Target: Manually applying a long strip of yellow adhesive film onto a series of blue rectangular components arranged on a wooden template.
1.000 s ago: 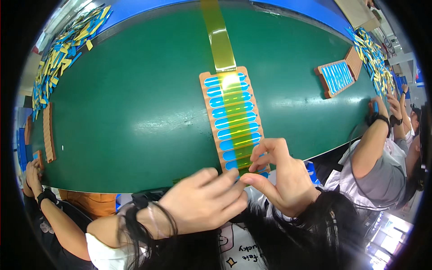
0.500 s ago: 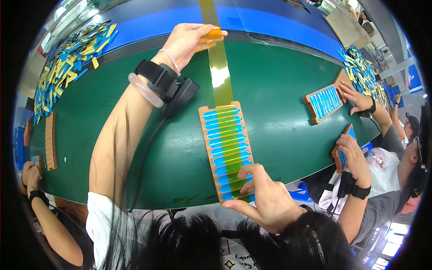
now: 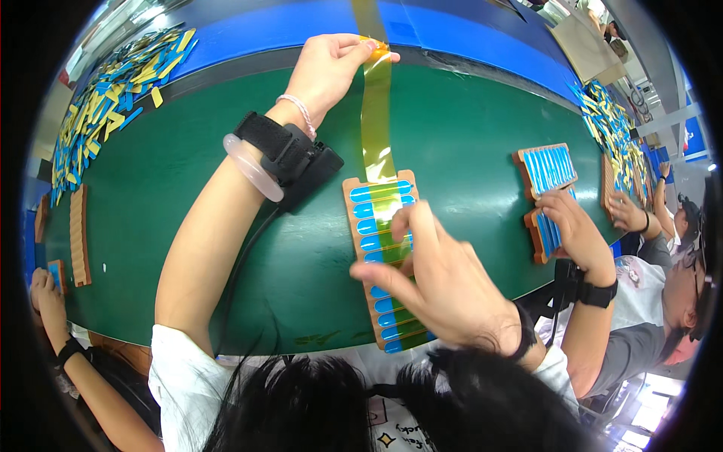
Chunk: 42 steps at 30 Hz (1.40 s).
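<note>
A long band of clear amber tape (image 3: 376, 124) runs from the far side down over a brown slotted tray (image 3: 350, 197). Rounded blue strips (image 3: 364, 226) lie side by side in its slots, under the tape. At the far edge of the green table, my left hand (image 3: 327, 71) pinches the tape between thumb and fingers. My right hand (image 3: 456, 290) is over the middle of the tray, thumb stretched out and fingers partly bent. It holds nothing I can see; whether its fingertips touch the tape is unclear.
Blue and yellow strips are heaped at the far left (image 3: 113, 98) and far right (image 3: 606, 124). At the right, a co-worker's hand (image 3: 568, 226) rests on one of two strip-filled trays (image 3: 548, 167). A wavy brown tray (image 3: 79, 237) stands left, near another person's hand (image 3: 47, 294).
My right hand has moved from the tray's near end toward its middle. My left hand has shifted slightly right with the tape. The co-worker's trays at the right now lie closer together.
</note>
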Motion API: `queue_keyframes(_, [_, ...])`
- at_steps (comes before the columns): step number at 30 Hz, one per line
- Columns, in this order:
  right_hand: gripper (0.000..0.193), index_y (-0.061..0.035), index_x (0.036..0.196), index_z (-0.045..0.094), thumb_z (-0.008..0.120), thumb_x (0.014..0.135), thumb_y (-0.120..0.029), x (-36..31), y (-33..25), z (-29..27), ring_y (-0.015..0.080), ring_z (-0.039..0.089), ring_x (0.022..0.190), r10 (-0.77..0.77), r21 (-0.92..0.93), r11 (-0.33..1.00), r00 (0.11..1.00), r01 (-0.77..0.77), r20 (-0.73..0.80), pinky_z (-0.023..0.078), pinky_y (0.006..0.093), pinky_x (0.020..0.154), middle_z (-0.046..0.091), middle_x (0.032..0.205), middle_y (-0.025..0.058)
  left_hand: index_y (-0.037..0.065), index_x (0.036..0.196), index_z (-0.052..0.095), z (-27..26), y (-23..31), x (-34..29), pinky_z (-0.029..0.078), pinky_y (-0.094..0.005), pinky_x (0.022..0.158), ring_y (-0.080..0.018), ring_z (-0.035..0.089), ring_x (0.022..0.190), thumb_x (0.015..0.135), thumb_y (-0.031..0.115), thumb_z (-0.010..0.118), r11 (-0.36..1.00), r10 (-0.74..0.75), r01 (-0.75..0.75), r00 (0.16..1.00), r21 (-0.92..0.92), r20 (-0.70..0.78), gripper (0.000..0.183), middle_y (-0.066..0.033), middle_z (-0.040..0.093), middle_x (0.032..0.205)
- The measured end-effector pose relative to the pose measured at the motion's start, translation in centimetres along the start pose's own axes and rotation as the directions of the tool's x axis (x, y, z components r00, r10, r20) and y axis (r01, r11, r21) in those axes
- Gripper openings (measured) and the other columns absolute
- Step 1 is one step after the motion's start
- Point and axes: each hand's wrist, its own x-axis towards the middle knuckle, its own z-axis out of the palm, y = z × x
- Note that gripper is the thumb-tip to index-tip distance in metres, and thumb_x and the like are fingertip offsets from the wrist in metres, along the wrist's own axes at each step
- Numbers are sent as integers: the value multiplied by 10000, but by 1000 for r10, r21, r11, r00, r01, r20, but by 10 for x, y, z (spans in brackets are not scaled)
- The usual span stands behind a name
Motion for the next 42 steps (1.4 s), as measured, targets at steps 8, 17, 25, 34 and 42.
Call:
queue_keyframes(8, [444, 31, 859, 376, 557, 790, -368, 77, -3, -5, 422, 494, 719, -324, -330, 916, 904, 227, -278, 416, 435, 625, 505, 774, 233, -53, 894, 585, -2, -18, -2, 434, -231, 722, -118, 590, 780, 833, 167, 486, 999, -3, 5, 999, 43, -53, 249, -92, 646, 853])
queue_keyframes(17, [279, 1, 980, 440, 579, 807, -169, 28, 30, -23, 127, 575, 710, -137, 23, 984, 827, 178, -545, 438, 237, 630, 554, 887, 93, -173, 1168, 293, -9, -16, -12, 314, -412, 936, -400, 347, 1136, 808, 507, 433, 567, 169, 25, 975, 823, -145, 782, -328, 404, 1147])
queue_keyframes(25, [361, 8, 1077, 424, 591, 776, -100, -23, 68, -24, 181, 532, 703, 85, 145, 989, 914, -29, -396, 447, 281, 616, 516, 902, 114, 96, 1064, 467, -11, 63, -54, 393, -455, 822, -247, 507, 1003, 847, 425, 443, 740, -353, 494, 863, -456, 361, 394, -126, 530, 1080])
queue_keyframes(34, [811, 119, 1256, 125, 642, 727, -214, -22, 31, 20, 381, 386, 970, -322, -228, 931, 936, 286, -143, 354, 382, 835, 364, 1105, 266, -60, 1193, 363, -51, 132, -94, 430, -356, 843, -257, 533, 972, 878, 349, 357, 485, -201, 447, 894, -752, 401, 516, -182, 520, 1085])
queue_keyframes(42, [584, 57, 1202, 324, 593, 730, -159, 61, -45, 47, 370, 431, 968, -670, -341, 637, 715, 692, 200, 387, 383, 806, 402, 1112, 240, -74, 1223, 315, -55, 149, -126, 389, -417, 889, -298, 466, 1067, 841, 252, 382, 514, -94, 335, 937, -790, 336, 507, -220, 384, 1244])
